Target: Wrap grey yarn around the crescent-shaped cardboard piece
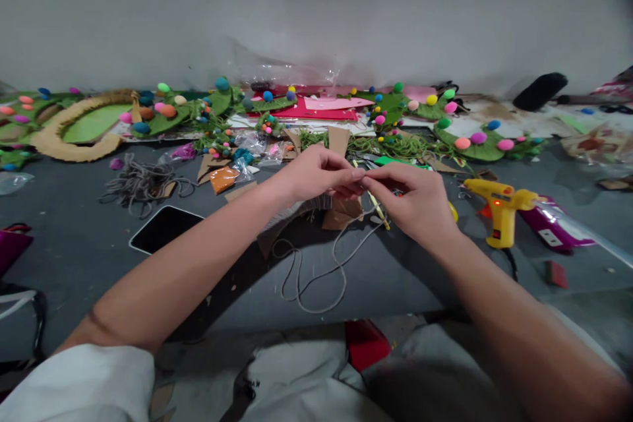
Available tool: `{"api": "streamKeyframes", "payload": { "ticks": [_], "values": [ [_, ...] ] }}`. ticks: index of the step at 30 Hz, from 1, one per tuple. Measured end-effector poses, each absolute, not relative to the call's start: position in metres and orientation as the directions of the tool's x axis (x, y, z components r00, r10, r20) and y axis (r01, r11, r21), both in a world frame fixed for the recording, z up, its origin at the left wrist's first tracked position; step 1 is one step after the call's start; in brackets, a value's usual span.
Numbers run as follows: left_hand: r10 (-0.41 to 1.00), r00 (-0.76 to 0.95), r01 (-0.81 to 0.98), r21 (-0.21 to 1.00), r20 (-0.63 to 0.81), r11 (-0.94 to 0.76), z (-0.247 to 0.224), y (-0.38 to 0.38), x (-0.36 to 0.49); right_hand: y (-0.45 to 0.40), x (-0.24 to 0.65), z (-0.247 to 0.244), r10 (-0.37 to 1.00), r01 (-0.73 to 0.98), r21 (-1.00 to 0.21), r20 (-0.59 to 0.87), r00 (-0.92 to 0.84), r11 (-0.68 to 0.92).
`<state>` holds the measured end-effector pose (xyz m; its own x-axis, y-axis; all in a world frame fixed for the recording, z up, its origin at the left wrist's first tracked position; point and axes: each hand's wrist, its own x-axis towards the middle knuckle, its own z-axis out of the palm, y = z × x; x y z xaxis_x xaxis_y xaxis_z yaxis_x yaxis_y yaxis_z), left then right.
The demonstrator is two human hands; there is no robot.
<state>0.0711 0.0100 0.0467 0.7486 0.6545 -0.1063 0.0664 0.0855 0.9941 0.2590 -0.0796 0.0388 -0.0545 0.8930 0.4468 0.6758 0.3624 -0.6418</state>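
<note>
Two bare forearms are stretched from the near side, one pale, soft sleeve [99,379] being seen. Taking the glue gun [502,208] as landmark, both hands are placed to its left: the fingertips of the left hand [324,175] and right hand [415,198] are pinched closed and brought together, what is held being too small to tell. One thin grey cord [341,267] is looped below them, lower left of the glue gun. One slim yellow tool [378,208] is seen by the right hand. Farther left, one flat, glossy phone [163,229] and one tangled, fibrous yarn heap [141,181] are set. Dark tabletop [376,297] is exposed between cord and near edge.
</note>
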Motion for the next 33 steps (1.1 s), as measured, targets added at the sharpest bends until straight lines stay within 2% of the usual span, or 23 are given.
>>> {"api": "streamKeyframes", "payload": {
  "ticks": [4, 8, 11, 15, 17, 20, 22, 23, 25, 27, 30, 33],
  "values": [
    [0.624, 0.752, 0.083, 0.97, -0.212, 0.23, 0.046, 0.008, 0.072, -0.082, 0.258, 0.036, 0.895, 0.734, -0.579, 0.437, -0.089, 0.355],
    [0.601, 0.771, 0.047, 0.961, -0.209, 0.273, 0.042, 0.01, 0.072, -0.082, 0.259, 0.032, 0.866, 0.776, -0.503, 0.488, -0.11, 0.382],
    [0.622, 0.755, 0.067, 0.969, -0.206, 0.239, 0.044, 0.013, 0.067, -0.074, 0.277, 0.031, 0.849, 0.838, -0.433, 0.524, -0.065, 0.331],
    [0.584, 0.788, 0.169, 0.981, -0.194, 0.099, 0.055, 0.015, 0.054, -0.063, 0.314, 0.035, 0.806, 0.914, -0.375, 0.583, 0.102, 0.156],
    [0.519, 0.837, 0.196, 0.981, -0.174, 0.014, 0.061, 0.013, 0.05, -0.065, 0.316, 0.039, 0.871, 0.838, -0.51, 0.482, 0.094, 0.192],
    [0.442, 0.89, 0.149, 0.987, -0.111, -0.052, 0.065, 0.007, 0.051, -0.074, 0.29, 0.041, 0.965, 0.479, -0.839, 0.201, -0.168, 0.258],
    [0.487, 0.872, 0.112, 0.989, -0.05, -0.099, 0.065, 0.003, 0.054, -0.079, 0.266, 0.04, 0.952, 0.303, -0.932, 0.11, -0.284, 0.198],
    [0.53, 0.848, 0.118, 0.984, -0.029, -0.136, 0.065, 0.003, 0.054, -0.08, 0.257, 0.04, 0.952, 0.274, -0.947, 0.081, -0.297, 0.166],
    [0.595, 0.803, 0.178, 0.962, -0.022, -0.205, 0.065, 0.004, 0.053, -0.079, 0.249, 0.04, 0.96, 0.332, -0.93, 0.068, -0.271, 0.159],
    [0.606, 0.795, 0.262, 0.923, -0.04, -0.283, 0.064, 0.009, 0.049, -0.077, 0.255, 0.043, 0.973, 0.456, -0.867, 0.121, -0.195, 0.199],
    [0.539, 0.841, 0.322, 0.844, -0.047, -0.428, 0.061, 0.018, 0.044, -0.075, 0.277, 0.053, 0.974, 0.614, -0.757, 0.191, -0.12, 0.224],
    [0.463, 0.885, 0.314, 0.802, -0.053, -0.508, 0.058, 0.021, 0.044, -0.075, 0.3, 0.062, 0.977, 0.787, -0.58, 0.139, -0.161, 0.212]
  ]
}}
